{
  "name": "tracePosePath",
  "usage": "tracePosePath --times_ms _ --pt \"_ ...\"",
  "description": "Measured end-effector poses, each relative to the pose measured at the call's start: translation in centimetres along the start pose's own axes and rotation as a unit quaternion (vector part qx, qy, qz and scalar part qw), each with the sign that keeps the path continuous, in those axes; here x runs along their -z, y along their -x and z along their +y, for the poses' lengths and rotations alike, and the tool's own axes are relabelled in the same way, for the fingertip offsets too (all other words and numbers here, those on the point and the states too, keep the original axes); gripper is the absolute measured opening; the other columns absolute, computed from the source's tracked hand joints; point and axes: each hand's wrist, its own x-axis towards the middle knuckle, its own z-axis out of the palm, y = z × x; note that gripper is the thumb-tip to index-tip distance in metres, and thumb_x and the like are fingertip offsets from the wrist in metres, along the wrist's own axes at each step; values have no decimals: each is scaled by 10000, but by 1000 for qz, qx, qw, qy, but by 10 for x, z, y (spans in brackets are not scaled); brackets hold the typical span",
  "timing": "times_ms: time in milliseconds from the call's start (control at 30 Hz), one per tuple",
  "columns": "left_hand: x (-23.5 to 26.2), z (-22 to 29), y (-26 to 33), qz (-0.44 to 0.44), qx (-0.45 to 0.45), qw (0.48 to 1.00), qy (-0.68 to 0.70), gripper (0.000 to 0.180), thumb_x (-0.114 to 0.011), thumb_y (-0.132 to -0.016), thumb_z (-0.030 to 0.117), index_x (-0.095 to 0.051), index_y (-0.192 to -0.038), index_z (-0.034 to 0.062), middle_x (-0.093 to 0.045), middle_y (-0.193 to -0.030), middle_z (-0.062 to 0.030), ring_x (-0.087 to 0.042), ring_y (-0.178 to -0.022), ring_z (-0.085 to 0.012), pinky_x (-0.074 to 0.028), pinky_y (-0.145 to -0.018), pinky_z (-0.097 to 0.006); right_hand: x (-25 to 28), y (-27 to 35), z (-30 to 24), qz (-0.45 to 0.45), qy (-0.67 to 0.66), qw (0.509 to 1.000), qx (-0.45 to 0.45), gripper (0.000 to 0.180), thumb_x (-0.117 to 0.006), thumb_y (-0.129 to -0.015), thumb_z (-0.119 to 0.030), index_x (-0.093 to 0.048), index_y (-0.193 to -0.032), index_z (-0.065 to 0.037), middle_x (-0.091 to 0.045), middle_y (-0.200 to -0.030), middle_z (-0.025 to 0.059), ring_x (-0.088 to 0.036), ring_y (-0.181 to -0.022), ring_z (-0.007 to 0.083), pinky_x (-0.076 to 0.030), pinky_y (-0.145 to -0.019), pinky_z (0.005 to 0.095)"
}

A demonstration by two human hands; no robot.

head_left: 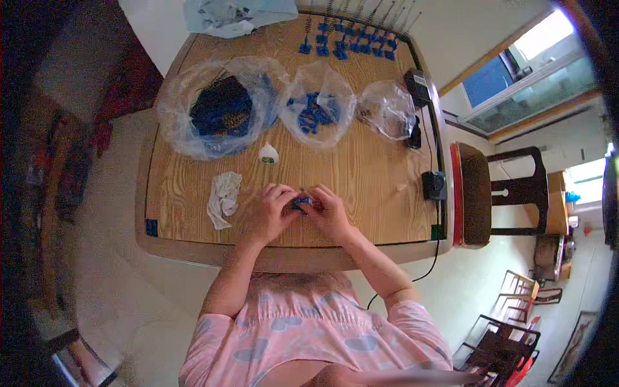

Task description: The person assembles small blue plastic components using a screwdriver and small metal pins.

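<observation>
Close to the table's near edge, both my hands meet around a small blue piece (pixel 301 204) with a dark part below it. Its exact kind is too small to make out. My left hand (pixel 271 211) pinches it from the left, fingers curled. From the other side my right hand (pixel 327 210) grips it with thumb and fingertips, so much of the piece is hidden. Just beyond my hands stands a small white rounded container (pixel 268 153) with a dark patch on its front. A crumpled white cloth or tissue (pixel 224 198) lies left of my left hand.
Open clear plastic bags hold dark and blue parts (pixel 222 109), small blue pieces (pixel 316 113) and clear bits (pixel 389 116). Blue pieces with coiled springs (pixel 340 50) stand in rows at the far edge. Black boxes (pixel 434 186) with a cable line the right edge, beside a chair (pixel 474 193).
</observation>
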Motion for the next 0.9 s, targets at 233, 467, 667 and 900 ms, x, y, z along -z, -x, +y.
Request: tracePosePath --times_ms 233,467,667,900 --pt "-23 -20 11 -8 -30 999 -13 304 -770 -677 126 -665 -944 27 -621 -1017 -66 -556 -978 -266 -463 -852 -385 43 24 6 34 65 997 2 310 -613 -868 -103 -521 -1158 -45 -560 -885 97 -577 -753 256 -486 -655 340" --pt "-22 -9 14 -13 -57 992 -111 369 -780 -671 136 -663 -1008 42 -633 -1054 -55 -551 -1001 -260 -462 -863 -377 98 57 -33 -100 199 956 -188 298 -551 -912 -205 -518 -1175 -67 -599 -1038 156 -594 -945 346 -500 -757 395" --pt "-25 -7 14 7 -30 991 -129 391 -790 -659 146 -663 -1019 59 -638 -1063 -33 -553 -1001 -246 -455 -887 -375 104 78 -11 -105 250 959 -81 294 -548 -906 -253 -534 -1164 -112 -586 -961 142 -585 -928 331 -486 -759 407" --pt "-17 -14 5 -35 -69 976 -205 450 -776 -672 140 -653 -1104 114 -644 -1126 -18 -564 -1015 -237 -444 -895 -376 95 73 12 -54 225 973 -6 255 -517 -919 -229 -536 -1160 -147 -523 -928 108 -542 -903 299 -444 -769 416"
